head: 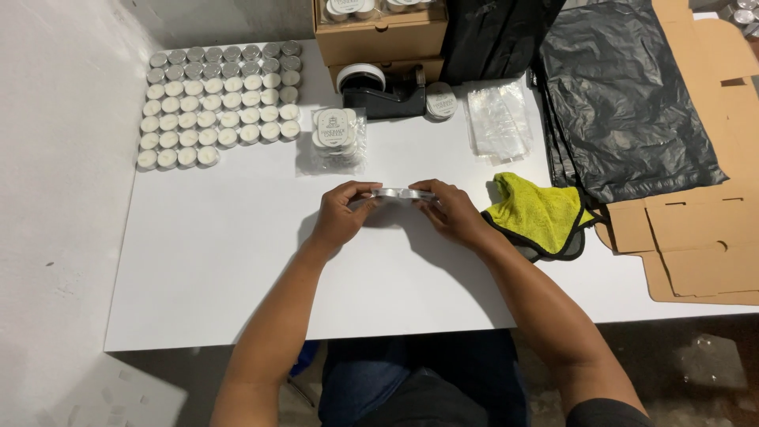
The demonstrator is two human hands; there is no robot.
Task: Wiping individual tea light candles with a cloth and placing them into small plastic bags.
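Left hand [341, 215] and right hand [449, 210] pinch a flat silver tin [403, 194] between fingertips, above the white table [221, 261] centre. Clear bag of round-labelled tins [336, 138] behind; brown carton [379, 35] farther back.

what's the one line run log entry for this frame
left hand: holds tealight row | right hand: holds other end | above white table | yellow cloth right

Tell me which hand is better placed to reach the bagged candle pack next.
Left, probably. The left hand sits closer to the bagged candle pack, with bare table between them. The right hand is farther off, and both hold the row of tealights.
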